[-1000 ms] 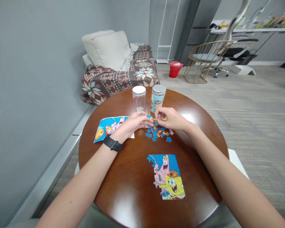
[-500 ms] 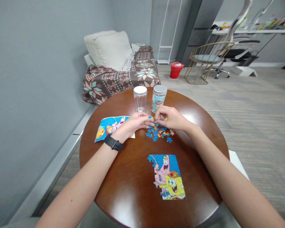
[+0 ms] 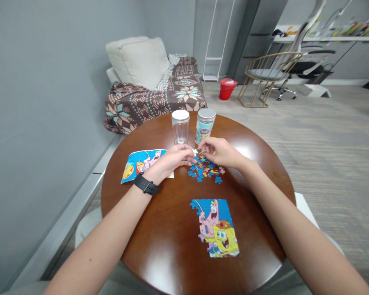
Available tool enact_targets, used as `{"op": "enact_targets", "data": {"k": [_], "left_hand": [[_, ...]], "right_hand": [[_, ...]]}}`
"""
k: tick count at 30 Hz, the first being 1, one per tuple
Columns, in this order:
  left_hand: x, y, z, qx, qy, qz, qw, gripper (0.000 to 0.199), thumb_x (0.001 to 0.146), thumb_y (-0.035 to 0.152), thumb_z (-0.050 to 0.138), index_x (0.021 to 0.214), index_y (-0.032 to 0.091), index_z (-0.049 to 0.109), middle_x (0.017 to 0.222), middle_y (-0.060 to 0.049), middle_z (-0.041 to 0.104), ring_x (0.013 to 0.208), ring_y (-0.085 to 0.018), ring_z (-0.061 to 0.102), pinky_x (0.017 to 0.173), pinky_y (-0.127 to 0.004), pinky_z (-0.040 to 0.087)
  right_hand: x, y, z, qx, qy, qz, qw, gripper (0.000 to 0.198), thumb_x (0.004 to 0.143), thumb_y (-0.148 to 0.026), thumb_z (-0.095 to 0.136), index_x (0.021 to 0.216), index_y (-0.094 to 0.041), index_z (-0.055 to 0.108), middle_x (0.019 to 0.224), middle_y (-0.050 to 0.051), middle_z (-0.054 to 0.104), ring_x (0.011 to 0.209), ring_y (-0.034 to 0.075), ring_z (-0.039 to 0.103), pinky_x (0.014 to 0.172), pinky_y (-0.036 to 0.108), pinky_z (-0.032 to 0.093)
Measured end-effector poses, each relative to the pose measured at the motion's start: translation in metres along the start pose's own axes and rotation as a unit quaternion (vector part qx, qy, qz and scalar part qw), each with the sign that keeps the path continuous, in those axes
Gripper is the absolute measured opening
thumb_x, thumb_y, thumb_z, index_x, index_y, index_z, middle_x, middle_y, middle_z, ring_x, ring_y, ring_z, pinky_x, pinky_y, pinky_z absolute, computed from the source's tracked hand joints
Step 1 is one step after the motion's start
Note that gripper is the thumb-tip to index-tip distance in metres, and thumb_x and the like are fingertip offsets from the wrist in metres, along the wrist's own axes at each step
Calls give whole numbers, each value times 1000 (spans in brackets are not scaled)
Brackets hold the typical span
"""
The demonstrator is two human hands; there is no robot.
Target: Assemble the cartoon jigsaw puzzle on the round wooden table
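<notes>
Above a heap of loose jigsaw pieces [image 3: 205, 170], my left hand [image 3: 181, 156] holds a puzzle piece [image 3: 195, 152] at its fingertips, pale back showing. My right hand [image 3: 217, 151] is closed in a pinch just to the right, over the same heap, on what looks like another small puzzle piece seen edge-on. Nearer to me lies a partly joined jigsaw puzzle [image 3: 219, 229] with a pink starfish and a yellow square character; its left edge is ragged. A printed picture sheet [image 3: 135, 166] of the same characters lies left, partly under my left forearm.
A clear jar [image 3: 181, 129] with a white lid and a printed jar [image 3: 205, 125] with a silver lid stand behind the heap on the round brown table [image 3: 160, 229]. Beyond are a covered sofa [image 3: 153, 104], a red bin [image 3: 226, 89] and a gold-framed chair [image 3: 264, 76].
A pale-backed puzzle piece now shows at my left fingertips. My right fingers have drawn back slightly and curled into a pinch. The view has shifted a little.
</notes>
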State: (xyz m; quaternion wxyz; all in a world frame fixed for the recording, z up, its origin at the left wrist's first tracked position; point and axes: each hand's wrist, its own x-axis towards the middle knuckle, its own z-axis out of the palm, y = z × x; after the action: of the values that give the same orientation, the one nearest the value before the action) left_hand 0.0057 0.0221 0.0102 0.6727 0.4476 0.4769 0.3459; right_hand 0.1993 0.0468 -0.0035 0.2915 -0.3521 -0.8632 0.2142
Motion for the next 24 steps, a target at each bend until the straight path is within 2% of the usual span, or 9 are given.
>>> {"op": "enact_targets", "data": {"k": [6,12,19,24], "left_hand": [[1,-1,0,12,-5,8,1000,9,82,6,57,82,11,63,62,-1,64,56,-7,61,58,-18,48],[-1,0,1,1,0,0,1000,11,80,3,57,76,14,55,61,0,64,60,-9,65,59,-19,49],[-1,1,0,3,-7,-3,1000,13,76,5,63,74,13,53,65,-1,65,68,-12,69,62,-19,47],[0,-2,-2,7,-23,11,1000,12,74,5,65,76,12,56,65,-1,65,65,-10,66,63,-20,47]], "right_hand": [[0,-1,-3,-21,-4,-34,999,11,74,-8,56,79,-15,62,70,1,57,63,12,51,60,23,41],[0,-1,-2,-22,-6,-47,999,10,77,-11,57,81,-16,66,76,4,59,67,13,53,64,25,43],[0,-4,-2,-4,-19,-12,1000,7,77,-13,55,80,-15,62,71,2,61,62,12,53,61,23,42],[-1,-3,-2,-2,-21,6,1000,6,75,-12,55,77,-15,60,65,0,59,59,11,53,59,22,40]]}}
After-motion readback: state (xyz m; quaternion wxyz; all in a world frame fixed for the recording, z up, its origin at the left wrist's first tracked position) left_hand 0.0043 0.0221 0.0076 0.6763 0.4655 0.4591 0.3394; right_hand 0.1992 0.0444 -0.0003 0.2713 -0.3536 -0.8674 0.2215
